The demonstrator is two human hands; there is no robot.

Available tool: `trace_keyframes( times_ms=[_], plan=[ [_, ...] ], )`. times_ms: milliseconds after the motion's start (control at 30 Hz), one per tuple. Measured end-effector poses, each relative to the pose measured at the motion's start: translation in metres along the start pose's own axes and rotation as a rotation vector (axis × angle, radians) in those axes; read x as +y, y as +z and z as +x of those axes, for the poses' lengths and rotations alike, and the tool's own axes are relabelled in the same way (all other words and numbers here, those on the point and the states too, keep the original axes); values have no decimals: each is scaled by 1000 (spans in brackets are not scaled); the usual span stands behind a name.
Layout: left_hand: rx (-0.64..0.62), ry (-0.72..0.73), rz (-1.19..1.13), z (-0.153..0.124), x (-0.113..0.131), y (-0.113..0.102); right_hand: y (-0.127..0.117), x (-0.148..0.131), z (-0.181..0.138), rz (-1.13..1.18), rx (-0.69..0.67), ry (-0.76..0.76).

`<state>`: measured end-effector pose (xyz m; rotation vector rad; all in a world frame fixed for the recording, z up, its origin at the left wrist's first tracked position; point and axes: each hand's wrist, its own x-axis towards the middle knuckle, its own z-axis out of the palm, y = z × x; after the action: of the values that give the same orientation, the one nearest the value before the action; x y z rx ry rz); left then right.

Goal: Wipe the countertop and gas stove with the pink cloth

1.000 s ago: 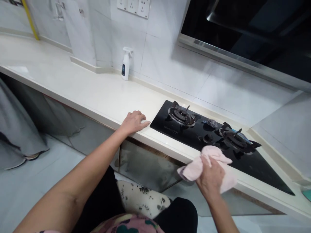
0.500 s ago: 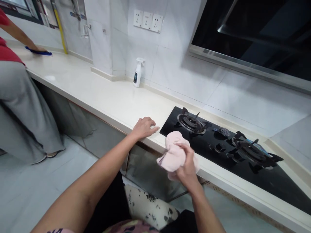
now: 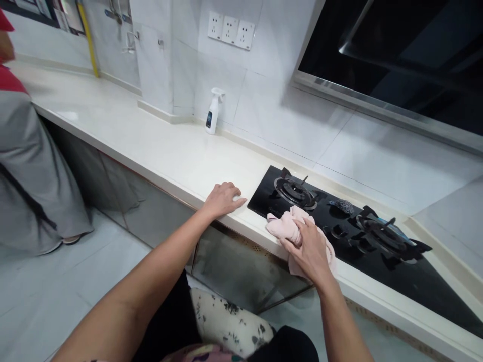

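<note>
My right hand [image 3: 310, 246] presses a crumpled pale pink cloth [image 3: 289, 227] against the counter's front edge, beside the black gas hob [image 3: 260, 195]. Part of the cloth drapes down over that edge. Its fingers are bent round the fabric. Left of the hob, my left hand [image 3: 223, 200] rests on the cream countertop [image 3: 177, 161] with the thumb stretched apart from the fingers, holding nothing.
A white spray bottle [image 3: 212, 113] stands against the wall. On the hob, a metal scouring pad [image 3: 344, 206] lies between the left burner [image 3: 295, 192] and the right burner [image 3: 385, 230]. A dark range hood [image 3: 400, 55] overhangs the right. Another person [image 3: 30, 166] stands at far left.
My right hand has moved right with the pink cloth and set it down on the counter edge. My left hand stays put. The other person's hand and blue cloth have gone from sight.
</note>
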<state>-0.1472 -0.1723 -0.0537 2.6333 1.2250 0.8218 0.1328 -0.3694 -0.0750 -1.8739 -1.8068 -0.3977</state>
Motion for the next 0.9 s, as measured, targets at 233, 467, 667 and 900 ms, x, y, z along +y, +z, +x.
trace_keyframes(
  times_ms=[233, 467, 667, 900],
  plan=[
    [22, -19, 11, -2, 7, -3, 1, -30, 31, -43, -107, 79],
    [50, -68, -249, 0, -1, -8, 38, -126, 108, 89, -249, -97],
    [176, -161, -549, 4, -22, -7, 49, -149, 131, 251, -284, -210],
    [298, 60, -221, -6, -7, -6, 20, -80, 89, 287, -182, -188]
  ],
)
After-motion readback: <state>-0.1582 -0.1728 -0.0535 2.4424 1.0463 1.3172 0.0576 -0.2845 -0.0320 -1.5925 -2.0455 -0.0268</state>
